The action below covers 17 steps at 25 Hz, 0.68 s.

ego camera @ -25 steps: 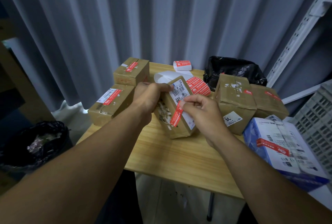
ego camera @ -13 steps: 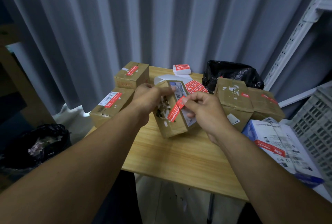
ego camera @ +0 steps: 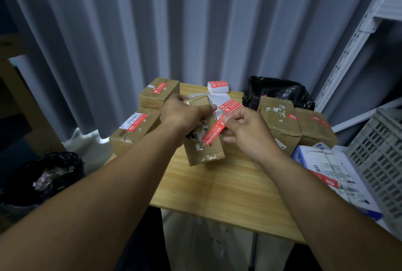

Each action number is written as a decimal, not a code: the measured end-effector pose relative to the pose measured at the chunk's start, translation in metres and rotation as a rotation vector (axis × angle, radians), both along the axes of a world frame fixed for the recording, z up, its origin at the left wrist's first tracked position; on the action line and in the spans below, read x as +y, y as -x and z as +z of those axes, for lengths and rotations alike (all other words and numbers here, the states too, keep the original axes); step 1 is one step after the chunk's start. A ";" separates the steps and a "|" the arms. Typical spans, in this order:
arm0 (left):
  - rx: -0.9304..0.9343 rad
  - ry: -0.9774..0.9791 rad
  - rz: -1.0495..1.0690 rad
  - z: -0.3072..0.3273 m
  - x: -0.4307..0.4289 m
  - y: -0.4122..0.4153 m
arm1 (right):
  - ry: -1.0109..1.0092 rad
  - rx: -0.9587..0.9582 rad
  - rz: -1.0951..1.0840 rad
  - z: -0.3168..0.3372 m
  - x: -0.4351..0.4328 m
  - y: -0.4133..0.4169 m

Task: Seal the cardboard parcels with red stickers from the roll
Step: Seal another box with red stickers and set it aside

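A small cardboard parcel (ego camera: 206,151) stands tilted on the wooden table (ego camera: 221,186). My left hand (ego camera: 182,114) grips its top edge from the left. My right hand (ego camera: 245,131) pinches the upper end of a red sticker (ego camera: 213,131); the sticker's lower end lies against the parcel's right edge. Behind the parcel a strip of red stickers (ego camera: 230,106) trails from white backing paper, and a small sticker roll (ego camera: 218,86) sits at the table's far edge.
Two stickered parcels (ego camera: 158,92) (ego camera: 132,129) sit at left, two more (ego camera: 278,120) (ego camera: 315,129) at right. A black bag (ego camera: 276,90) lies behind them. A blue-white box (ego camera: 330,172) and grey crate (ego camera: 380,157) are at right, a black bin (ego camera: 43,175) at left.
My left hand has turned the parcel so its white label faces away. My right hand lifted the sticker's upper end slightly up and right. The camera tilted upward.
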State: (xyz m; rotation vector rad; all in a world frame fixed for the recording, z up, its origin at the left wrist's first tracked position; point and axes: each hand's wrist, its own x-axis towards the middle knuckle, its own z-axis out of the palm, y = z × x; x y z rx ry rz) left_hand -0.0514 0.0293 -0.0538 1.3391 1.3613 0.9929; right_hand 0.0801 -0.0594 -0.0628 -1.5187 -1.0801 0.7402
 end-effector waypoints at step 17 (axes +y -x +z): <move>0.051 -0.004 0.024 -0.005 0.004 0.001 | 0.012 -0.153 0.081 0.004 -0.012 0.006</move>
